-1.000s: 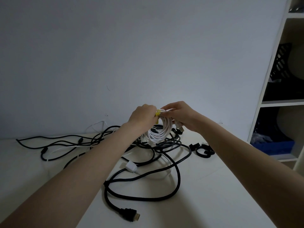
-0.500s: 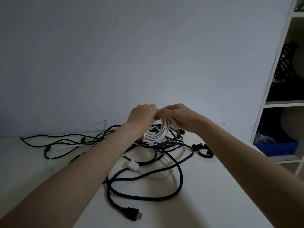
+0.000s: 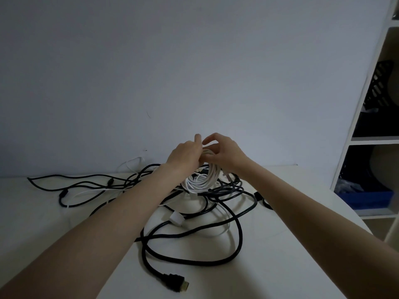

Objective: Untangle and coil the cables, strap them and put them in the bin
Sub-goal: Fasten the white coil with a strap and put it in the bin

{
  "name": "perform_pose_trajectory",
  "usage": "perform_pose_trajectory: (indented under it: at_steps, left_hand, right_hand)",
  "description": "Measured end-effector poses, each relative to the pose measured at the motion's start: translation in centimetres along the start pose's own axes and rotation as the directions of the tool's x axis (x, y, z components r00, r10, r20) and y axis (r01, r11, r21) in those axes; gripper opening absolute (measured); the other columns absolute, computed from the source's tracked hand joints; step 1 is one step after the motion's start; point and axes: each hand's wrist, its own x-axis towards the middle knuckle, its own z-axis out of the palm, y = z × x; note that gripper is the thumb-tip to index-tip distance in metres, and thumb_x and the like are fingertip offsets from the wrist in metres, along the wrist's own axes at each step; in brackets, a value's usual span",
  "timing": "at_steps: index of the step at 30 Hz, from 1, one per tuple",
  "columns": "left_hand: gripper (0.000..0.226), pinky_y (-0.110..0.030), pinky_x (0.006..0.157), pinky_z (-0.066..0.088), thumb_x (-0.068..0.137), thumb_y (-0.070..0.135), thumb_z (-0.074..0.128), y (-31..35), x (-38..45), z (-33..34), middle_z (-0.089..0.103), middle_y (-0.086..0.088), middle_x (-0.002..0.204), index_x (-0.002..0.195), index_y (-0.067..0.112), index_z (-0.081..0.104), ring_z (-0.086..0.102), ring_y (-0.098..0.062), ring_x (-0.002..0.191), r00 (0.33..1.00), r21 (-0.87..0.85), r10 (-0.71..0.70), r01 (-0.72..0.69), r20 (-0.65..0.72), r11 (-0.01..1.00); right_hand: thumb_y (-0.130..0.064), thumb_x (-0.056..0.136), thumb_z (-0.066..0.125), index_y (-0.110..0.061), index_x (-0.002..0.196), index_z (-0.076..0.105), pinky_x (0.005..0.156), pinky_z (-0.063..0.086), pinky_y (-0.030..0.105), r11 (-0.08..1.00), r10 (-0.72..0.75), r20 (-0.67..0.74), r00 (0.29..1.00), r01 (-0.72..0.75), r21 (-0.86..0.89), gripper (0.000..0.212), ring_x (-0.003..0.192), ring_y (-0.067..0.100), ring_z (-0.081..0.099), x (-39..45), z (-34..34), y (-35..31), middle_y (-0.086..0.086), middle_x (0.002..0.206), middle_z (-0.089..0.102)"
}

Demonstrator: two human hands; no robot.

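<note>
A coiled white cable (image 3: 201, 180) hangs between both hands above the tangle. My left hand (image 3: 184, 155) grips the top of the coil from the left. My right hand (image 3: 224, 153) holds the same spot from the right, thumb and forefinger pinched together above it. The yellow strap is hidden between the fingers. Below lies a tangle of black cables (image 3: 216, 238) on the white table (image 3: 280, 255), with a black HDMI plug (image 3: 176, 282) near the front and a white plug (image 3: 177, 219) in the middle.
More thin black and white cables (image 3: 86, 186) trail to the left along the wall. A small black coil (image 3: 262, 200) lies by my right forearm. A white shelf unit (image 3: 367, 137) stands at the right, with a blue bin (image 3: 367, 198) on its lower shelf.
Both hands have closed tighter over the top of the white coil, hiding the yellow strap that showed earlier. The coil stays above the tangle.
</note>
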Motion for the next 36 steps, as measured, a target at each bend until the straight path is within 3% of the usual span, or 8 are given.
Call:
perform_pose_trajectory:
  at_steps: [4, 9, 11, 16, 20, 26, 31, 36]
  left_hand:
    - [0.047, -0.031, 0.07, 0.044, 0.086, 0.012, 0.062, -0.5, 0.5, -0.6, 0.054, -0.008, 0.097, 0.126, 0.008, 0.038, 0.054, -0.022, 0.084, 0.99, -0.269, -0.098, 0.123, 0.105, 0.955]
    - [0.005, -0.023, 0.064, 0.052, 0.089, 0.002, 0.058, -1.2, 0.0, -2.3, 0.058, -0.008, 0.076, 0.091, 0.006, 0.058, 0.055, -0.014, 0.064, 0.931, -0.877, -0.089, 0.363, 0.354, 0.315]
    - [0.008, -0.018, 0.056, 0.052, 0.092, 0.001, 0.054, -1.3, -0.1, -2.2, 0.057, -0.007, 0.074, 0.086, 0.005, 0.058, 0.054, -0.012, 0.062, 0.938, -0.906, -0.067, 0.346, 0.34, 0.243]
    - [0.006, -0.021, 0.059, 0.042, 0.091, 0.005, 0.058, -1.3, 0.1, -1.7, 0.059, -0.006, 0.079, 0.092, 0.009, 0.054, 0.051, -0.011, 0.064, 0.951, -0.891, -0.061, 0.304, 0.302, 0.335]
    - [0.005, -0.015, 0.054, 0.043, 0.093, 0.007, 0.056, -1.4, 0.1, -1.8, 0.058, -0.005, 0.078, 0.088, 0.008, 0.058, 0.05, -0.009, 0.063, 0.953, -0.885, -0.064, 0.299, 0.296, 0.357]
    - [0.011, -0.016, 0.054, 0.04, 0.094, 0.006, 0.053, -1.6, 0.1, -1.9, 0.056, -0.008, 0.081, 0.084, 0.008, 0.057, 0.047, -0.01, 0.063, 0.956, -0.864, -0.101, 0.293, 0.276, 0.409]
    - [0.011, -0.013, 0.055, 0.041, 0.092, 0.003, 0.054, -1.7, -0.3, -2.1, 0.06, -0.003, 0.081, 0.103, 0.003, 0.054, 0.049, -0.01, 0.065, 0.966, -0.807, -0.012, 0.224, 0.26, 0.546]
    - [0.025, -0.015, 0.061, 0.046, 0.088, 0.019, 0.063, -2.1, -0.5, -2.3, 0.063, -0.004, 0.085, 0.107, 0.006, 0.054, 0.053, -0.007, 0.067, 0.933, -0.861, 0.073, 0.291, 0.351, 0.418]
  right_hand:
    - [-0.014, 0.076, 0.075, -0.012, 0.096, 0.05, 0.057, 0.048, 0.021, 0.987, 0.015, -0.157, 0.987, 0.01, 0.157, 0.032, 0.063, 0.011, 0.063, 0.0, 0.6, 0.6, 0.01, 0.08, 0.072]
    - [-0.01, 0.078, 0.075, -0.009, 0.111, 0.048, 0.047, 0.047, 0.019, 0.897, 0.153, -0.152, 0.976, -0.073, 0.435, 0.043, 0.064, 0.014, 0.065, -0.1, -1.1, 0.9, 0.01, 0.089, 0.071]
    - [-0.011, 0.079, 0.073, -0.012, 0.12, 0.046, 0.054, 0.051, 0.019, 0.877, 0.153, -0.041, 0.987, -0.117, 0.466, 0.049, 0.076, 0.017, 0.067, -0.1, -1.9, 0.7, 0.009, 0.103, 0.068]
    - [-0.02, 0.094, 0.054, -0.008, 0.119, 0.054, 0.075, 0.048, 0.032, 0.766, 0.198, 0.082, 0.977, -0.206, 0.609, 0.028, 0.084, 0.022, 0.061, 0.0, -2.7, 0.9, 0.01, 0.107, 0.063]
    - [-0.021, 0.098, 0.048, -0.008, 0.1, 0.064, 0.065, 0.047, 0.025, 0.822, 0.166, 0.062, 0.984, -0.173, 0.543, 0.02, 0.079, 0.016, 0.06, 0.0, -2.3, 1.0, 0.004, 0.093, 0.065]
    - [-0.007, 0.087, 0.062, -0.012, 0.106, 0.065, 0.094, 0.045, 0.035, 0.942, 0.018, 0.041, 0.999, -0.031, 0.333, 0.021, 0.103, 0.018, 0.061, 0.5, -1.7, 0.5, 0.005, 0.111, 0.066]
    - [-0.008, 0.086, 0.064, -0.004, 0.09, 0.071, 0.093, 0.048, 0.038, 0.934, -0.031, -0.011, 0.999, 0.033, 0.355, 0.01, 0.088, 0.021, 0.064, 0.6, -1.6, 0.2, 0.017, 0.094, 0.07]
    - [-0.015, 0.096, 0.049, -0.002, 0.1, 0.069, 0.077, 0.052, 0.019, 0.885, -0.029, 0.198, 0.98, -0.067, 0.461, 0.024, 0.092, 0.013, 0.067, 0.0, -2.7, 0.3, 0.006, 0.098, 0.072]
